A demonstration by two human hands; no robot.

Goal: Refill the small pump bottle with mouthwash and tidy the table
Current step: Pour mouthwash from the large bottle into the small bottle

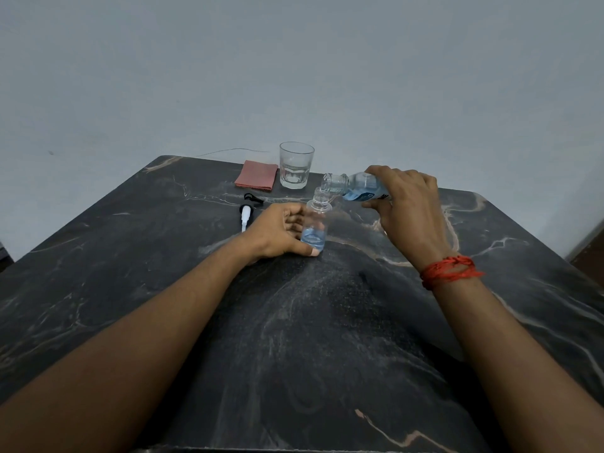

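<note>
Pump bottle stands upright mid-table, approx a quarter full of blue liquid. My left hand wraps its lower body from the left, thumb at the base. My right hand clasps the mouthwash bottle, tipped w/ its mouth right over the narrow neck. Risk: over-tilt or drift = spill on the dark marble table. Pump head lies further left.

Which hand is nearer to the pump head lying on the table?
Left. The left hand holds the small bottle just right of the pump head. The right hand is farther right, tilting the mouthwash bottle over the small bottle's mouth.
</note>
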